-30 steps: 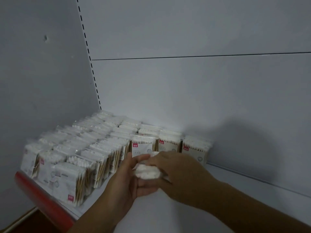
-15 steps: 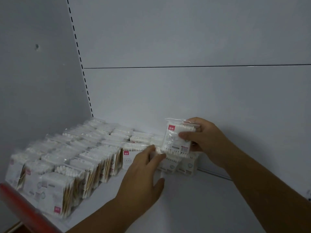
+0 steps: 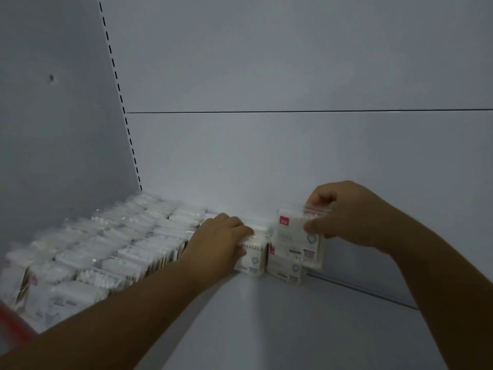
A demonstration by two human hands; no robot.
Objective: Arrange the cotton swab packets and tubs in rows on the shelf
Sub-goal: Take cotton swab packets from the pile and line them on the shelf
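Rows of clear cotton swab packets (image 3: 112, 252) stand upright on the left half of the white shelf (image 3: 306, 329), reaching back to the rear panel. My right hand (image 3: 344, 214) pinches one packet (image 3: 296, 233) with a red label by its top edge, holding it upright just above the packets (image 3: 286, 271) at the right end of the back row. My left hand (image 3: 216, 244) rests on the top of a standing packet (image 3: 253, 255) beside it, fingers curled over its upper edge.
The grey back panel (image 3: 293, 161) and the left side wall with a slotted upright (image 3: 125, 116) close in the shelf. A red strip (image 3: 13, 327) runs along the shelf's front edge at the lower left. Bare shelf surface lies to the right of the packets.
My right hand has carried the packet further right and slightly down toward the end of the back row. My left hand has moved up onto the standing packet's top.
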